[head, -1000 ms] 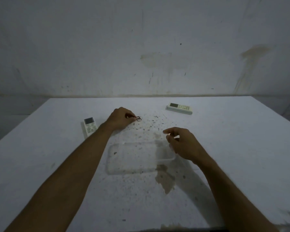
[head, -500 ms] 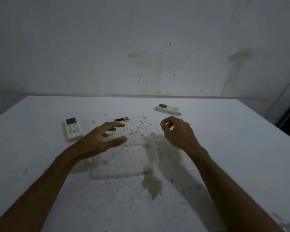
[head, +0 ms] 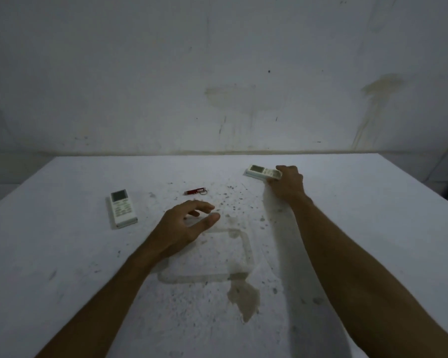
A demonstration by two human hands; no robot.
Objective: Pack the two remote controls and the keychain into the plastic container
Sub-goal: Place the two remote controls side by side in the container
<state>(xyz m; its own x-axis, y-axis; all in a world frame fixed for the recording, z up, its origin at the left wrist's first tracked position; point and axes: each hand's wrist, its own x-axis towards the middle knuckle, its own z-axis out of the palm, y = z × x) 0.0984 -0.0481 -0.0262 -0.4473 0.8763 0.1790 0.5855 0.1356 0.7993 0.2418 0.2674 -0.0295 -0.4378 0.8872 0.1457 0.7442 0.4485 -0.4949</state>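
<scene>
While right hand [head: 286,186] grips far remote [head: 262,172] | long axis left-right

White speckled table [head: 62,254] — two remotes [head: 123,208] [head: 261,172], red keychain [head: 195,191], clear container [head: 246,250].

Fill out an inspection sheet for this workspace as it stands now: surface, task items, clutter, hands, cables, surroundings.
Surface: white table, speckled with dark flecks and a brownish stain.
Task items: clear plastic container at centre, nothing in it; white remote with grey screen at left; second white remote far right; red keychain with metal ring lying loose between them.
Clutter: nothing seen.
Hands: left hand open above the container's far-left corner; right hand gripping the second remote's end.
Cables: nothing seen.
Surroundings: stained pale wall behind.
</scene>
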